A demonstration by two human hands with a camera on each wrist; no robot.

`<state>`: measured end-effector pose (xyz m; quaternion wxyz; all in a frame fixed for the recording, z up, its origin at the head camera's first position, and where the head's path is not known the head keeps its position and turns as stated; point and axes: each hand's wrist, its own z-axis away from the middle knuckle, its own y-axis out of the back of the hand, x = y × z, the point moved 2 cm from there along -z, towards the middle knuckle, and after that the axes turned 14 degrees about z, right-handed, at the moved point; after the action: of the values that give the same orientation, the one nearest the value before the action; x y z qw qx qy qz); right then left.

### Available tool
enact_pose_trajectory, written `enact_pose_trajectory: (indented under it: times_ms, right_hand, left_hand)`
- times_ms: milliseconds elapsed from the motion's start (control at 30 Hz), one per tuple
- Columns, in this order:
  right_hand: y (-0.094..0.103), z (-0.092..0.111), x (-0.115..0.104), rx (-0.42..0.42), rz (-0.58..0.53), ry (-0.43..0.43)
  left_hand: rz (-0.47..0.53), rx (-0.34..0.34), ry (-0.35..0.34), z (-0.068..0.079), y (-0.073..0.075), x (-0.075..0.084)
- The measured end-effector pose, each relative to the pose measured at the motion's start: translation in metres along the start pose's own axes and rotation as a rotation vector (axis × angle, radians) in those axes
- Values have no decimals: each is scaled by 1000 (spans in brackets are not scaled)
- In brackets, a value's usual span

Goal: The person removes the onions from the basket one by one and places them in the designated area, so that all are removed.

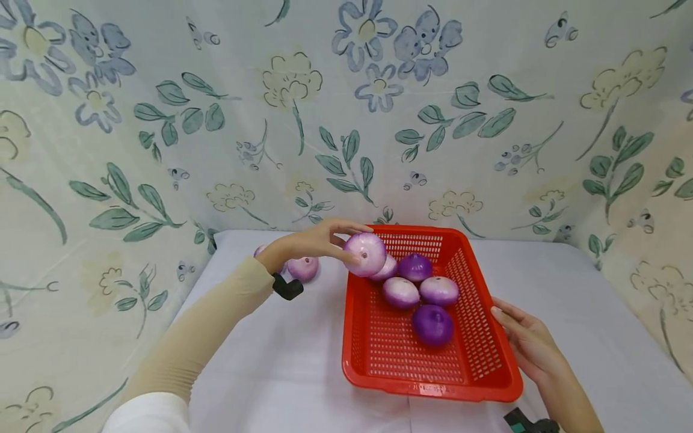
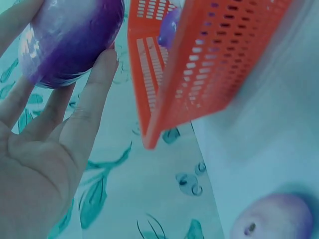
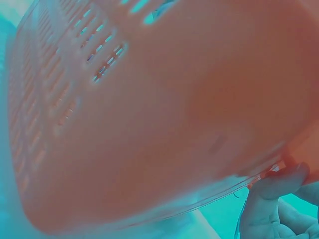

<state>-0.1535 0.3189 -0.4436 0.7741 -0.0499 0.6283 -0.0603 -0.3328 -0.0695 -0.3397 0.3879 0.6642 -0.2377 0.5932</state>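
My left hand (image 1: 314, 239) grips a pale purple onion (image 1: 367, 251) by its sides, over the back left rim of a red perforated plastic basket (image 1: 411, 365). Thumb and fingers spread around this onion in the left wrist view, where the basket wall (image 2: 219, 59) stands beside it. Several onions lie in the basket, among them a dark purple one (image 1: 433, 325) and a paler one (image 1: 440, 291); the held onion partly covers another (image 1: 387, 268). On the basket's right side, my right hand (image 1: 533, 346) holds the rim, its thumb and fingers pinching the edge in the right wrist view.
Left of the basket, an onion (image 1: 303, 269) lies on the white-covered table (image 1: 271, 343), with another (image 1: 261, 249) partly hidden behind my left wrist. A floral cloth (image 1: 243, 144) hangs behind and along the sides of the table.
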Motion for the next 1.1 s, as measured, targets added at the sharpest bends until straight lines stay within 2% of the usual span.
enact_pose_trajectory:
  times_ms: [333, 567, 733, 967, 1100]
  right_hand:
    - [-1, 0, -2, 42, 44, -67]
    - [-1, 0, -3, 54, 47, -98]
    - [1, 1, -4, 45, 39, -89]
    - [1, 0, -3, 33, 43, -74]
    - [0, 0, -2, 33, 51, -79]
  left_hand:
    - [4, 181, 3, 38, 39, -14]
    - [30, 311, 50, 69, 67, -23]
    - [66, 399, 59, 83, 84, -36]
    - [38, 516, 58, 108, 108, -57]
    - [75, 565, 67, 123, 120, -67]
